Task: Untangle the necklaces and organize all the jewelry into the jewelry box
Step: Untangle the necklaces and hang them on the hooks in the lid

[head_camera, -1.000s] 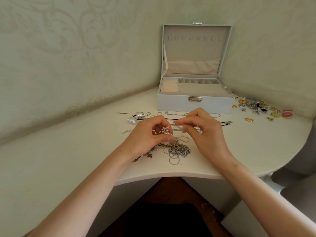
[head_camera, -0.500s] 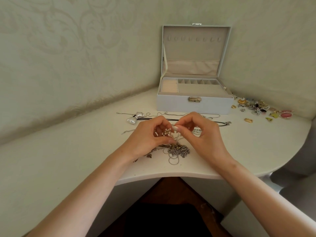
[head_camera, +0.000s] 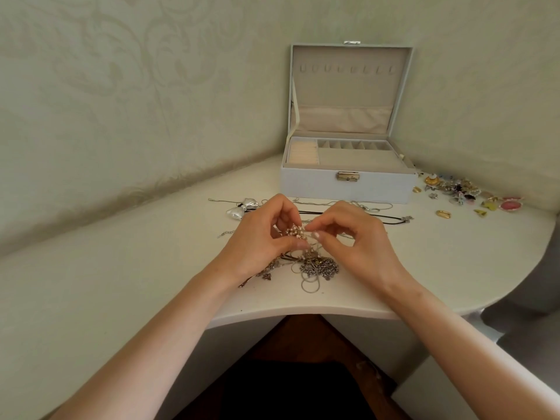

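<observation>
Over one tangle (head_camera: pixel 318 265), left hand (head_camera: pixel 261 237), right hand (head_camera: pixel 360 241)

One wide-angle camera, worn on the head, looked forward and down at the curved white tabletop (head_camera: pixel 454 268). It sat near, facing the open pale-grey jewelry box (head_camera: pixel 318 189) at the back.

One open jewelry box (head_camera: pixel 348 189), with eight small hooks (head_camera: pixel 347 69) in a row inside its lid, one ring-roll section (head_camera: pixel 303 153) and one wide flat compartment (head_camera: pixel 357 161); the back row of small cells is too foreshortened to count. Two hands: one left hand (head_camera: pixel 260 237), one right hand (head_camera: pixel 357 237). One tangle of necklaces (head_camera: pixel 318 266), strands uncountable. One pearl cluster (head_camera: pixel 295 231). One silver bow pendant (head_camera: pixel 242 207). One black cord necklace (head_camera: pixel 394 220). One heap of small jewelry (head_camera: pixel 460 192), pieces too small to count, with two gold ovals (head_camera: pixel 443 213) beside it
</observation>
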`<state>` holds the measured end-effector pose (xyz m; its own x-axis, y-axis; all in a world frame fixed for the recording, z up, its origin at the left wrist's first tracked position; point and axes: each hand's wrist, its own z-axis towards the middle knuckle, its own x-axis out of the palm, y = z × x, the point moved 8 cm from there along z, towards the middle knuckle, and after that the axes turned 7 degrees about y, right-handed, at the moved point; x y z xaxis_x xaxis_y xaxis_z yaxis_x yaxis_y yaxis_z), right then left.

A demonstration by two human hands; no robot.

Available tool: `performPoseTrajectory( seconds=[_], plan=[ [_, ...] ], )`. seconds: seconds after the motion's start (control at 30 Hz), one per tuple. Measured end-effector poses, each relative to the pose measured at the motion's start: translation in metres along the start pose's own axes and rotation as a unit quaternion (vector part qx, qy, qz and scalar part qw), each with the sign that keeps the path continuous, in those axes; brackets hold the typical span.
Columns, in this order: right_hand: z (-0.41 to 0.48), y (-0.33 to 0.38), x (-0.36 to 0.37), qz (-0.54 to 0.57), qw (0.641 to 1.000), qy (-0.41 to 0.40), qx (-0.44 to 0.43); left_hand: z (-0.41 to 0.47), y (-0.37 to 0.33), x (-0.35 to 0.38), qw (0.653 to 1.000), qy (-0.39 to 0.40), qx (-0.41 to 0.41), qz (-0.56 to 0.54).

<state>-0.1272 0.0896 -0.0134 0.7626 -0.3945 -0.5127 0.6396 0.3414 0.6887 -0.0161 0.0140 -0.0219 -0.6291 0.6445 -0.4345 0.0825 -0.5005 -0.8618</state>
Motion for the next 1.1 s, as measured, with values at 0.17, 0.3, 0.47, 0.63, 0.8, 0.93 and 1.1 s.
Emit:
performPoseTrajectory(
  seconds=[0.17,0.3,0.47,0.63,0.8,0.93,1.1],
  plan=[
    [0.001,0.002,0.002,-0.021,1.0,0.008,-0.006,0.0,-0.001,0.001,1.0,0.005,0.008,-0.01],
    [0.0,0.003,0.004,-0.031,0.999,0.015,-0.016,0.0,-0.001,0.002,1.0,0.006,0.007,-0.008],
    [0.0,0.001,0.004,-0.032,0.999,0.015,-0.009,0.0,0.0,0.003,1.0,0.013,0.007,-0.009],
    [-0.001,0.002,-0.002,-0.02,1.0,-0.009,0.009,0.0,0.0,0.002,1.0,0.009,0.011,-0.016],
    [-0.001,-0.001,-0.004,-0.017,0.999,-0.024,0.022,0.0,-0.001,0.0,1.0,0.005,0.02,-0.011],
    [0.0,-0.003,-0.004,-0.014,0.999,-0.02,0.031,0.001,-0.001,-0.002,1.0,-0.008,0.022,-0.009],
    [0.0,-0.001,-0.002,-0.031,0.999,-0.007,0.009,0.0,-0.001,-0.005,0.999,-0.024,0.025,-0.009]
  ],
)
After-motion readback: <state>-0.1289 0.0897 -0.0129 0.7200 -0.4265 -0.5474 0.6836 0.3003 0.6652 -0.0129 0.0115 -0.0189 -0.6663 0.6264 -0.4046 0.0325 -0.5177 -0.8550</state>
